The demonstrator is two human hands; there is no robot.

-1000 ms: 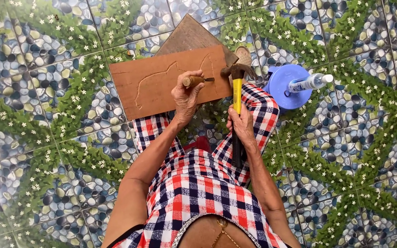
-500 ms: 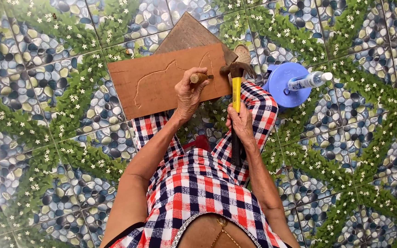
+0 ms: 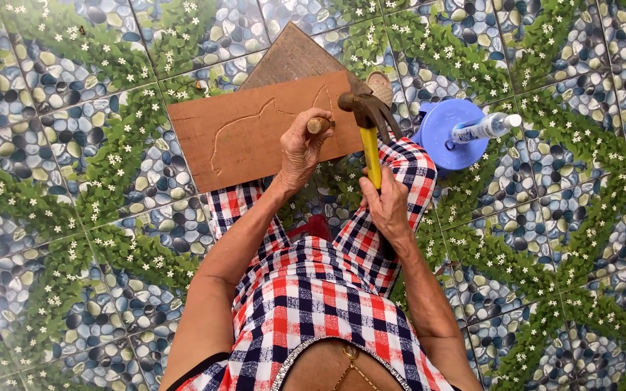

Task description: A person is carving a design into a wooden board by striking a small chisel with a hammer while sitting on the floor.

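The left hand (image 3: 300, 150) is closed around a wooden-handled chisel (image 3: 319, 124), its tip on the brown wooden board (image 3: 255, 130) at twelve o'clock from the lap. The right hand (image 3: 385, 206) grips a yellow-handled hammer (image 3: 368, 119), its head just beside the chisel's end. At two o'clock, on the patterned tile floor (image 3: 74, 217), a plastic bottle (image 3: 483, 128) lies on a blue round stool (image 3: 443, 137).

Blue round stool (image 3: 440, 134) with clear bottle (image 3: 483, 127) lying on top, patterned pebble-and-leaf floor tiles (image 3: 74, 217) all around.
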